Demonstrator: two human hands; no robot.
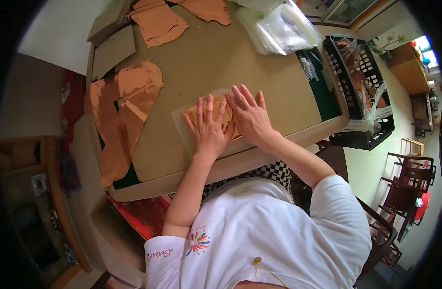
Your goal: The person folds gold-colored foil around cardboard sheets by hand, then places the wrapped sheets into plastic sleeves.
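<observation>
Both palms face down on a folded orange-tan piece [194,114] near the front edge of the table. My left hand [209,129] lies across its left part with the fingers spread. Close beside it, my right hand [251,117] rests on the right part, fingers stretched out and pointing away from me. A pale, translucent sheet or bag [182,126] shows around the piece, its left edge reaching past my left hand. Much of the piece is hidden under the hands.
Orange fabric-like pieces [143,96] lie along the table's left side, with another stack [158,24] at the back. Clear plastic bags [283,29] are piled at the back right. A black crate [370,130] stands beyond the right edge. Cardboard [116,50] sits at the back left.
</observation>
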